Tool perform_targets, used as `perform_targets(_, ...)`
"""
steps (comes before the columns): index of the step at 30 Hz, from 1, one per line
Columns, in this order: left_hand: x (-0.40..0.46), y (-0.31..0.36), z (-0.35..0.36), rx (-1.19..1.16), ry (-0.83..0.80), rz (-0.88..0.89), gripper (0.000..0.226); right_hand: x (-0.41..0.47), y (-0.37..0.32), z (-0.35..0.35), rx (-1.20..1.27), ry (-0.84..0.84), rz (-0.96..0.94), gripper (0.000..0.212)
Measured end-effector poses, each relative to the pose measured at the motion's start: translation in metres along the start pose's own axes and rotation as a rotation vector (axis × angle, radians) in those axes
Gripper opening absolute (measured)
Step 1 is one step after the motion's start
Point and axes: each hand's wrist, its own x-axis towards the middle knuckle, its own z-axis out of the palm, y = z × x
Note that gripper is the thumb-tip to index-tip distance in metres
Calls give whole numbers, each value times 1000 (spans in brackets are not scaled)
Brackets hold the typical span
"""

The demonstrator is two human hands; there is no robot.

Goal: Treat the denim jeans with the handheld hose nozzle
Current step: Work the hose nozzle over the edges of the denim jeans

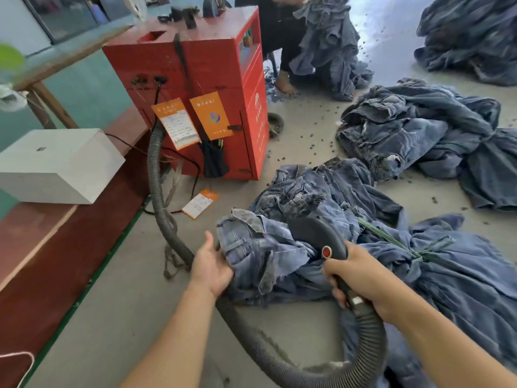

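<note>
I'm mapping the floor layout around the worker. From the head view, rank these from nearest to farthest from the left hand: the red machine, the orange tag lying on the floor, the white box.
1. Orange tag on the floor, just ahead of the left hand.
2. White box on the ledge, far left.
3. Red machine, ahead, behind the tag.

A crumpled pair of faded blue denim jeans [260,256] is heaped on the floor, its waistband turned up at the left. The dark handheld nozzle [316,233] is laid head-down on the jeans; a round red button is seen on its curved handle. A ribbed black hose [279,365] is looped from the handle's end across the floor.
</note>
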Motion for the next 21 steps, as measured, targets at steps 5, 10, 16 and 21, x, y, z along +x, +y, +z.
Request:
perform_targets(5, 17, -1, -25, 690, 130, -49, 48, -11, 44, -11, 7, 22, 77, 22)
perform_targets(10, 28, -9, -25, 775, 185, -119, 43, -8, 64, -5, 60, 21, 122, 22)
perform_targets(16, 27, -14, -30, 348, -93, 117, 82, -2, 70, -4, 79, 46, 136, 20)
perform_targets(21, 39, -43, -32, 1237, 83, 73, 53, 2, 65, 1, 84, 23, 112, 21)
